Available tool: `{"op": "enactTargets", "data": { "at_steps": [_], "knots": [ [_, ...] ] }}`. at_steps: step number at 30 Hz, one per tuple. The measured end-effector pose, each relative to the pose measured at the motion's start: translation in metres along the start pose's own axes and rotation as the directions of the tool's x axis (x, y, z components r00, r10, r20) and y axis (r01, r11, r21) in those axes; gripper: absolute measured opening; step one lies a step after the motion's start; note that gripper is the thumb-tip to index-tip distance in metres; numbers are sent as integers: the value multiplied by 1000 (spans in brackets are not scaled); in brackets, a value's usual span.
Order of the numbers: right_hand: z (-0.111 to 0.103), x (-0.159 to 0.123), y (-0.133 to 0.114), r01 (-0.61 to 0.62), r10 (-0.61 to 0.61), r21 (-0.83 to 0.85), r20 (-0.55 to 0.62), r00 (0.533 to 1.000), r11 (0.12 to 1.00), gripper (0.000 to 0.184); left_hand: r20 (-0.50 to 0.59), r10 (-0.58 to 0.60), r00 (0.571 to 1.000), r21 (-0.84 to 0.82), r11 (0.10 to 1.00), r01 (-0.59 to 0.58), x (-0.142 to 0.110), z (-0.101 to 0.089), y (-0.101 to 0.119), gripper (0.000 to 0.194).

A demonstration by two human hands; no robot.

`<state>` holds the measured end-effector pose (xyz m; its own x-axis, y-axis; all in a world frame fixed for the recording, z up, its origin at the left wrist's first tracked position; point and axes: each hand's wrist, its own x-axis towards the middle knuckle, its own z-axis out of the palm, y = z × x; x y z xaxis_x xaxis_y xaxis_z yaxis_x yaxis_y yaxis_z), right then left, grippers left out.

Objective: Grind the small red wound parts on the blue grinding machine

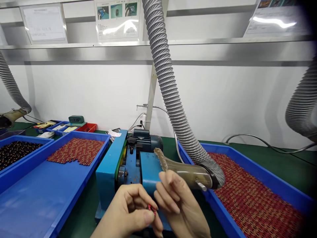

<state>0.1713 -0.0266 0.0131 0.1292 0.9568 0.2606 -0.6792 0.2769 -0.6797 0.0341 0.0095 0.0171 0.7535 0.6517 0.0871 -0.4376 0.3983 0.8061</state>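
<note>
My left hand point(131, 210) is low in the middle, with thumb and fingers pinched round small red ring-shaped parts point(151, 209). Beside it, my right hand point(179, 201) is raised with its fingers curled in. Whatever its fingertips may hold is hidden or too small to name. Both hands are in front of a blue belt-driven machine point(106, 177) with a dark motor point(151, 142). The clear brownish nozzle point(188, 173) of an extraction hose reaches across the machine, just behind my right hand.
A blue tray point(64, 185) at left holds red rings at its far end. A blue tray point(210, 198) at right is covered with red rings. Black parts point(17, 152) fill a far-left tray. A grey ribbed hose point(168, 79) hangs overhead. Small bins point(91, 127) stand behind.
</note>
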Motion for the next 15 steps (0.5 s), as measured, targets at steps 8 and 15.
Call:
{"op": "enactTargets", "data": {
  "at_steps": [8,15],
  "knots": [
    [-1,-1,2,22,71,-352,249,966,936,14,17,9,1000,-55,998,-8,1,1,2,31],
    [11,-5,10,-80,87,-154,37,996,985,21,-43,-25,999,13,1000,26,2,0,3,43]
  ]
}}
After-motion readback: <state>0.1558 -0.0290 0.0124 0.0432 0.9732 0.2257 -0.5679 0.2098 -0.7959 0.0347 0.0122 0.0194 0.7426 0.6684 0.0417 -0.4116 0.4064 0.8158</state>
